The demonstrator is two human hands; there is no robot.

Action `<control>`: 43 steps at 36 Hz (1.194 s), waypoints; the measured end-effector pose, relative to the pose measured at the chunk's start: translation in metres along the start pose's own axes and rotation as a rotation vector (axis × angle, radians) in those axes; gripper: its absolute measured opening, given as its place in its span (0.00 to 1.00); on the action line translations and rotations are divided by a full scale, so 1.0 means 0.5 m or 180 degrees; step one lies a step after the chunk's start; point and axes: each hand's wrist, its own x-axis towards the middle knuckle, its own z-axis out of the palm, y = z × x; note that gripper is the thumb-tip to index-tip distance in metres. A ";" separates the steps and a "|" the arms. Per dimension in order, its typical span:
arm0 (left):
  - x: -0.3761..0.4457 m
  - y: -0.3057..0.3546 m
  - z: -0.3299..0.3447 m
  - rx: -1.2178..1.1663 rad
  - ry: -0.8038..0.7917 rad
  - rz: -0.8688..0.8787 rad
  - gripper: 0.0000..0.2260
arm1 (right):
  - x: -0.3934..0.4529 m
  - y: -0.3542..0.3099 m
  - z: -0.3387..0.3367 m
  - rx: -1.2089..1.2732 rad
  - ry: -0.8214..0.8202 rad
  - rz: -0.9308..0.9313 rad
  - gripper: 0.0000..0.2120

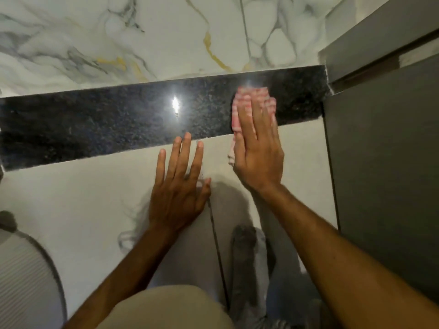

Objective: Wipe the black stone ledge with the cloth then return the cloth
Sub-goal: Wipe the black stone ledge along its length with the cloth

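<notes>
The black stone ledge [107, 124] runs as a speckled dark band across the head view, with a bright light glare near its middle. A pink and white checked cloth [247, 100] lies on the ledge's right part and hangs a little over its front edge. My right hand [257, 153] lies flat on the cloth with fingers straight, pressing it on the stone. My left hand [178, 184] is spread flat with fingers apart on the white wall face just below the ledge, holding nothing.
White marble wall [142, 39] with grey and gold veins rises behind the ledge. A grey cabinet or panel [384, 150] bounds the ledge on the right. A white ribbed rounded object [26, 269] sits lower left. My legs and a foot show on the tiled floor below.
</notes>
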 end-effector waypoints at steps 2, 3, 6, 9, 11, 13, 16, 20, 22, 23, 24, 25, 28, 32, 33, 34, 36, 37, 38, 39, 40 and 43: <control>-0.001 0.000 -0.006 -0.0003 -0.0100 -0.0012 0.33 | -0.070 0.023 -0.010 0.0012 -0.0115 0.0287 0.31; -0.001 0.000 -0.008 -0.0004 -0.0131 -0.0013 0.33 | -0.082 0.037 -0.013 -0.0036 -0.0104 0.0534 0.31; -0.003 0.001 -0.007 -0.0002 -0.0142 -0.0027 0.33 | -0.035 0.068 -0.014 -0.0159 0.0098 0.1152 0.30; -0.012 0.001 -0.001 -0.0007 -0.0052 -0.0014 0.32 | 0.073 0.082 0.000 -0.0329 0.0276 0.1351 0.30; -0.011 0.001 0.006 0.0002 0.0026 0.0018 0.33 | 0.139 0.079 0.015 -0.0390 0.0280 0.1191 0.32; -0.005 0.000 0.008 0.0003 0.0066 0.0010 0.32 | 0.162 0.065 0.020 -0.0306 0.0275 0.0797 0.31; 0.001 0.005 0.003 0.0029 0.0116 0.0004 0.32 | 0.084 0.066 -0.006 -0.0037 0.0349 0.0390 0.28; -0.003 0.008 -0.007 0.0105 0.0093 -0.0060 0.32 | -0.035 0.088 -0.037 -0.0271 0.0198 0.1291 0.30; -0.005 0.007 -0.008 0.0089 0.0085 -0.0064 0.32 | -0.024 0.084 -0.037 -0.0365 0.0239 0.1511 0.29; -0.005 0.005 -0.007 0.0073 0.0092 -0.0071 0.31 | -0.006 0.078 -0.033 -0.0369 0.0252 0.1564 0.30; -0.007 0.005 -0.005 0.0061 0.0106 -0.0080 0.31 | 0.017 0.069 -0.028 -0.0373 0.0246 0.1615 0.30; -0.009 0.006 -0.001 0.0054 0.0121 -0.0081 0.31 | 0.043 0.060 -0.020 -0.0373 0.0219 0.1699 0.30; -0.012 0.005 0.011 0.0062 0.0168 -0.0056 0.31 | 0.133 0.020 0.011 -0.0295 0.0126 0.1830 0.31; -0.012 0.002 0.014 0.0067 0.0159 -0.0121 0.31 | 0.092 -0.054 0.029 -0.0193 0.0134 0.0395 0.32; -0.016 0.000 0.009 0.0052 0.0143 -0.0186 0.31 | 0.043 -0.062 0.028 -0.0074 0.0061 0.0120 0.32; -0.022 -0.002 0.004 0.0040 0.0113 -0.0245 0.31 | -0.009 -0.062 0.022 0.0006 -0.0048 0.0047 0.33; -0.046 -0.011 -0.007 0.0043 0.0029 -0.0270 0.31 | -0.092 -0.045 0.010 0.0032 -0.0192 0.0274 0.34; -0.064 -0.020 -0.011 0.0062 -0.0009 -0.0261 0.31 | -0.115 -0.034 0.005 -0.0010 -0.0208 0.0446 0.35; -0.083 -0.031 -0.015 0.0090 -0.0043 -0.0286 0.31 | -0.123 -0.026 0.002 -0.0063 -0.0214 0.0621 0.35; -0.104 -0.045 -0.017 0.0126 -0.0062 -0.0369 0.30 | -0.116 -0.023 0.001 -0.0116 -0.0183 0.0796 0.34; -0.124 -0.061 -0.019 0.0172 -0.0062 -0.0499 0.31 | -0.099 -0.028 0.003 -0.0150 -0.0120 0.0973 0.33; -0.171 -0.100 -0.021 0.0381 -0.0049 -0.0887 0.31 | -0.010 -0.075 0.026 -0.0228 0.0036 0.1520 0.32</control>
